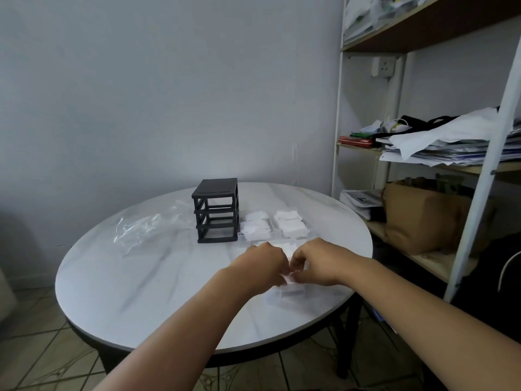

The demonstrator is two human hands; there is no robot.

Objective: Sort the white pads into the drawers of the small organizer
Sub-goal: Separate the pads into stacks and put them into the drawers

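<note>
A plain pale grey wall (pixel 169 94) closed off the room behind a round white marble-patterned table (pixel 141 277), which stood on a tiled floor (pixel 42 348). To the right rose a white-framed wooden shelf unit (pixel 423 167) loaded with loose stacked papers (pixel 451 148) and a crumpled brown paper bag (pixel 417 218).

Near the far side of the table stood the small black plastic organizer frame (pixel 216 214), its three slots bare. The drawers seemed to have been pulled out for easier filling from above. Two clear plastic drawers (pixel 277 231) lay side by side just right of the frame, each holding square white cotton pads (pixel 256 227). A crinkled clear plastic bag (pixel 146 227), probably the pads' packaging, lay left of the frame.

Closer in, the left hand (pixel 262 263) and right hand (pixel 318 261) met with fingers curled, together pinching one white pad (pixel 287 278) by its edges. They held it just above a third clear drawer (pixel 284 294) near the table's front edge, likely to square it up before laying it in. More loose pads (pixel 290 246) showed just behind the hands.
</note>
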